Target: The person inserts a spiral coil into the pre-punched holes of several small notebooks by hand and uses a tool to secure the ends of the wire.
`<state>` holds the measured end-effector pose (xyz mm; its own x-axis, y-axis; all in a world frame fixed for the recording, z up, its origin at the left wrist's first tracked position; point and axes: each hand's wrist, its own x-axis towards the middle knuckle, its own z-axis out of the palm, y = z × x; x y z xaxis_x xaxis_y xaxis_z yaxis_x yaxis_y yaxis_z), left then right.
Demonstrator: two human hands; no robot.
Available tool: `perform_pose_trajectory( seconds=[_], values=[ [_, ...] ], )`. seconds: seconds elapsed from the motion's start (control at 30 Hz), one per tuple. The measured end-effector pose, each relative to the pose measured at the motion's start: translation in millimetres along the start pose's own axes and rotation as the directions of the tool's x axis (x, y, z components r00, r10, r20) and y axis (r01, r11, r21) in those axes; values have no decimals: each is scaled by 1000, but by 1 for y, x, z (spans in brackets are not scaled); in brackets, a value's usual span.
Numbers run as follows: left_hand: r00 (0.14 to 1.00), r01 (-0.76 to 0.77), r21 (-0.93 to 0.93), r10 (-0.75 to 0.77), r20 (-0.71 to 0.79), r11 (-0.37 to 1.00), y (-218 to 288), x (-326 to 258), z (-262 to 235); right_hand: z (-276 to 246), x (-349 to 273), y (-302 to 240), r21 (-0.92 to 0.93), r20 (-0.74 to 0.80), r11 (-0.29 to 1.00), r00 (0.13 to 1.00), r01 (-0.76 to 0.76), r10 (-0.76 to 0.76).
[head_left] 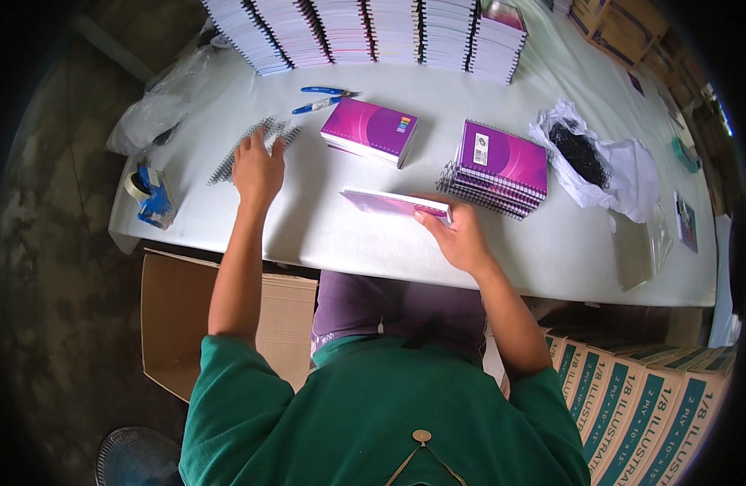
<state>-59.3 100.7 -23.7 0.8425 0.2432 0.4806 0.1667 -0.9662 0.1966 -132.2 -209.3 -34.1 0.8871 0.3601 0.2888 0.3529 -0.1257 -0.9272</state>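
My left hand [258,170] rests on a small pile of dark spiral binding coils [226,168], its fingers stretched out and slightly apart; no coil shows lifted in it. In my right hand [463,235] is a thin notebook [393,202] with a purple cover and white pages, held tilted above the table by its right end. No coil is seen on the edge that shows. Beyond it lies a stack of purple-covered notebooks [369,130] without visible coils. To the right, a stack of spiral-bound purple notebooks [502,158] stands close to my right hand.
Blue-handled pliers [324,104] lie behind the stacks. A blue tape dispenser [152,198] sits at the left edge. Tall rows of bound notebooks [393,32] line the back. Crumpled white wrapping [632,174] holds black coils [579,154]. Cardboard boxes [632,405] stand below right, an open carton [178,312] below left.
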Motion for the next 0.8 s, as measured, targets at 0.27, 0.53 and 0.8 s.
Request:
perform_pose_trajectory(
  seconds=[0.27, 0.53, 0.8],
  values=[
    [1000, -31, -98, 30, -6, 995, -26, 15, -13, 8, 5, 23, 247, -66, 969, 998, 12, 4],
    [781, 455, -766, 209, 588, 455, 38, -36, -46, 6, 5, 31, 277, -76, 961, 996, -20, 43],
    [780, 217, -724, 329, 532, 655, 58, -54, -49, 6, 8, 27, 228, -64, 971, 994, -67, 83]
  ],
)
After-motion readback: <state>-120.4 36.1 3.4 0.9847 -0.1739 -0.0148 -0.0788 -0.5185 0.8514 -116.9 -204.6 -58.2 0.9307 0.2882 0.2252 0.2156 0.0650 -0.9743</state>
